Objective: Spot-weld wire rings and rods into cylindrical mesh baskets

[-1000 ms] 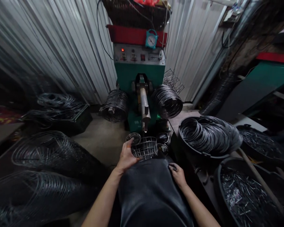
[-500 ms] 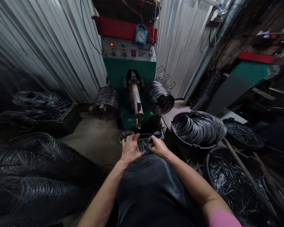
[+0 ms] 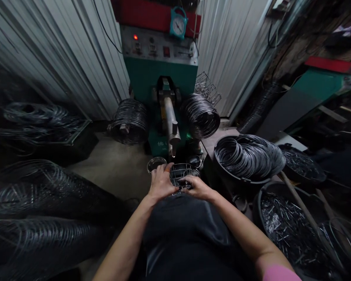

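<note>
Low in front of the machine, my left hand (image 3: 160,180) grips the left side of a round wire rack (image 3: 179,168), thumb toward its near edge. My right hand (image 3: 196,188) has its thumb and fingers closed at the rack's near right part; a small wire piece between them cannot be made out. Just beyond the rack hangs the metal tip of the machine's arm (image 3: 174,134), apart from it. A wire ring (image 3: 157,164) is left of the rack, and another ring (image 3: 194,160) is at its right, both partly hidden.
The green welding machine (image 3: 160,66) carries wire coils at its left (image 3: 128,121) and right (image 3: 201,115). At right stand a basin of wire rings (image 3: 248,158) and a bucket of short wire pieces (image 3: 292,226). Stacked wire hoops (image 3: 46,230) lie at left.
My right hand has shifted slightly toward me and its fingers have spread along the rack's near edge. The rack has tilted a little. My left hand keeps its hold, and the view has tipped down.
</note>
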Demonstrator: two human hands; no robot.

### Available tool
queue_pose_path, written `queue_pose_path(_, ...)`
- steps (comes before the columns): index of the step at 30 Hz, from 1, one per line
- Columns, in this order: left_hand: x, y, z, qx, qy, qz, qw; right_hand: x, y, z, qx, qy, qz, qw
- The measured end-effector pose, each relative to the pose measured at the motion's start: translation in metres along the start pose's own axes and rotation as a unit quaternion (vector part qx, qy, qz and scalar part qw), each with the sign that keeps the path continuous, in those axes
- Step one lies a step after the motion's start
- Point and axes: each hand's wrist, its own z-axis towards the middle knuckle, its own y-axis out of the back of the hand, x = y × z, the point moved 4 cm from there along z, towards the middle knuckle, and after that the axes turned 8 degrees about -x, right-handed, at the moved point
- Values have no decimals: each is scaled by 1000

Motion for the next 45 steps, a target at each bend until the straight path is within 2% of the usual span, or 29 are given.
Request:
queue_pose_path(7,8,-3,7,24,13,-20,999,1,-6,7,5,23,-42,999)
queue_pose_path(21,30,-6,26,-15,20,-62,998,-8,-10,29,20,61,-103,993)
queue_pose_path(31,40,-3,53,-10,49,-69,996,-5,2,62,26,64,-145,987)
queue_pose_path(39,35,-1,55,-1,62,-63,996,-9,-1,59,-1,53,-172,984)
queue_pose_path(45,39,-2,72,-6,85,-38,996,-14,2,76,-5,26,-192,981)
